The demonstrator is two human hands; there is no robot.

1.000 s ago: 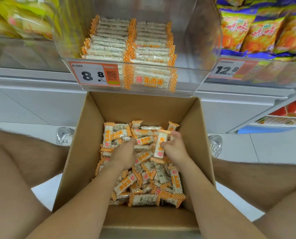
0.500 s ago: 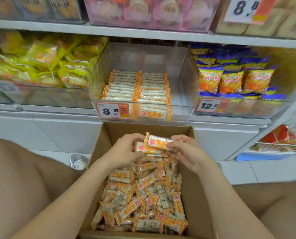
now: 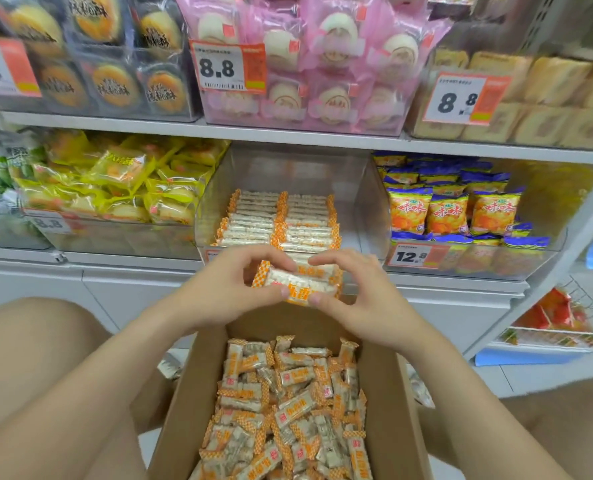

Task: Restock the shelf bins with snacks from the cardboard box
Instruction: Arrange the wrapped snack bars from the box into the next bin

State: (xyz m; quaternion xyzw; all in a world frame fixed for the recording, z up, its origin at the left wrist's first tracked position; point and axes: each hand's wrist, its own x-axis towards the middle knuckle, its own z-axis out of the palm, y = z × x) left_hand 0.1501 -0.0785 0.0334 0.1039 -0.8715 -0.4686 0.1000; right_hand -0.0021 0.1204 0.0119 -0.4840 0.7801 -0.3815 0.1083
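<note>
- Both hands are holding one small bundle of orange-and-white wrapped snack bars (image 3: 300, 280) between them, raised above the far end of the cardboard box (image 3: 392, 410).
- The left hand (image 3: 232, 285) is pinching the bundle's left part, with its fingers curled over the top and its thumb pressing from below.
- The right hand (image 3: 367, 299) is pinching the right part the same way, fingers on top and thumb beneath, so the two thumbs are almost meeting under the bars.
- The bars in the bundle are lying flat and stacked, with their long sides running left to right.
- Just beyond the hands, the clear shelf bin (image 3: 367, 202) is holding two neat rows of the same bars (image 3: 277, 220); the bundle is sitting in front of the bin's front wall, and whether it is touching it cannot be told.
- Below and nearer than the hands, many loose bars (image 3: 288, 410) are lying jumbled in the box.
- To the left of the hands, a bin of yellow packets (image 3: 122, 181) is standing on the same shelf; to the right, a bin of blue-and-orange packets (image 3: 447, 209) is showing a 12.8 price tag (image 3: 411, 256).
- Above the hands, pink-wrapped buns (image 3: 322, 57) are filling a bin on the upper shelf.
- The person's bare knees are flanking the box on both sides.
</note>
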